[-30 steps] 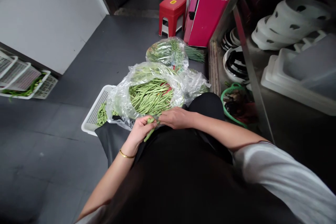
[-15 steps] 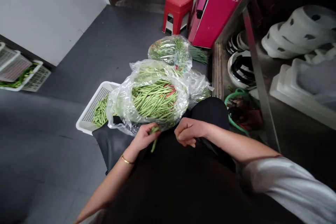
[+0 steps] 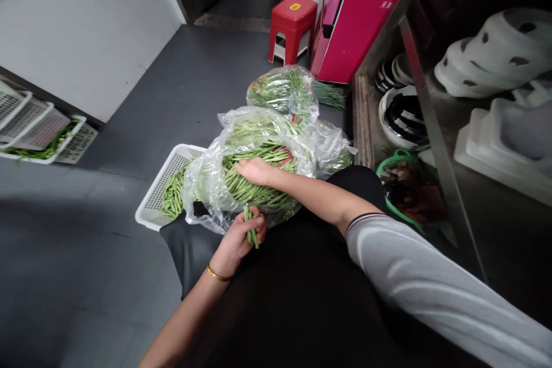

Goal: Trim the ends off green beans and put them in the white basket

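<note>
A clear plastic bag (image 3: pixel 207 178) full of long green beans (image 3: pixel 259 184) rests against my knees. My left hand (image 3: pixel 239 236) is closed around a few short bean pieces (image 3: pixel 250 230), held upright just below the bag's rim; a gold bangle sits on that wrist. My right hand (image 3: pixel 254 169) reaches into the bag and lies on top of the beans, fingers curled down among them. What the right fingers grip is hidden.
A white slotted basket (image 3: pixel 159 190) with cut beans sits on the floor left of the bag. More bagged greens (image 3: pixel 280 89) lie behind, with a red stool (image 3: pixel 293 23) beyond. Metal shelving (image 3: pixel 414 86) with white trays stands at right; white baskets (image 3: pixel 38 135) at far left.
My right hand left my lap and reached forward into the bag onto the beans. My left hand stayed near the bag's rim, still gripping bean pieces.
</note>
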Demonstrator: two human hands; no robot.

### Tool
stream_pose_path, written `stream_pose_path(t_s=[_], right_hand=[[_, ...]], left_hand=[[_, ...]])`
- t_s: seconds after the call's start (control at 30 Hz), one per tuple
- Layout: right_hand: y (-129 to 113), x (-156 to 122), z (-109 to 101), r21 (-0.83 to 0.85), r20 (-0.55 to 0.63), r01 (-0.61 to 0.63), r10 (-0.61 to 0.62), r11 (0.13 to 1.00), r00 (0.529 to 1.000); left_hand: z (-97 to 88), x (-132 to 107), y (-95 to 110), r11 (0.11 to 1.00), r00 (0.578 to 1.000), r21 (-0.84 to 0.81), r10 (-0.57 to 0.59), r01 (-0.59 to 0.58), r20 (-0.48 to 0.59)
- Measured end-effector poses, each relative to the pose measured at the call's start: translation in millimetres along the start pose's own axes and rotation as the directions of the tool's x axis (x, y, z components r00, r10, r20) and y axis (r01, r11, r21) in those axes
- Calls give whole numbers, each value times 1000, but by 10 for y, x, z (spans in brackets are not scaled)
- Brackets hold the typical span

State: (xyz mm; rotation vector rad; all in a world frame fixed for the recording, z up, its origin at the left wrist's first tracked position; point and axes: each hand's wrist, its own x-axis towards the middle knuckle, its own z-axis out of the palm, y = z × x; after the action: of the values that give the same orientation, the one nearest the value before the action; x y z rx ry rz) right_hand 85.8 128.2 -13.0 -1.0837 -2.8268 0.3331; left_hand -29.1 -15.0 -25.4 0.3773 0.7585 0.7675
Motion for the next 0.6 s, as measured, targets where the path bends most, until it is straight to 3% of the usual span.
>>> stream_pose_path(t_s=[0.1,0.17,0.2,0.27,0.3,0.37,0.43,0.47,0.53,0.6], right_hand=[[-24,-427,30,-54,-143,32,-40,998,989],[-97,-795,106,-64,-236,150,-161,987,958],[-144,-969,155,-52,-256,227,-233,972,938],[-236,-1257,238,16,-311,273,-255,962,916],[-272,-1364,259,82,-334,238,-198,968,922],[-319,-1515,240,262,-331,38,53,964,942],[-348,-1602,163,404,-223,-207,315,891,922],[-365,-1629,119,426,-153,-295,389,855,908],[-408,-1656,57,394,-50,-366,417,843,907],[-445,-1656,47,362,-22,-355,389,862,921]], left_hand=[[-16,89,8,992,994,-103,-86,78,-72],[-8,179,-14,986,989,-133,-116,103,-94],[4,221,-32,988,987,-122,-107,93,-117],[44,284,-70,998,982,-50,-52,44,-182],[69,301,-85,1000,977,5,-5,7,-214],[126,307,-98,989,963,118,114,-87,-245],[187,294,-93,961,940,195,240,-195,-243],[216,286,-89,948,927,212,287,-238,-243],[265,274,-86,938,914,215,321,-272,-249],[291,265,-94,943,912,201,314,-266,-265]])
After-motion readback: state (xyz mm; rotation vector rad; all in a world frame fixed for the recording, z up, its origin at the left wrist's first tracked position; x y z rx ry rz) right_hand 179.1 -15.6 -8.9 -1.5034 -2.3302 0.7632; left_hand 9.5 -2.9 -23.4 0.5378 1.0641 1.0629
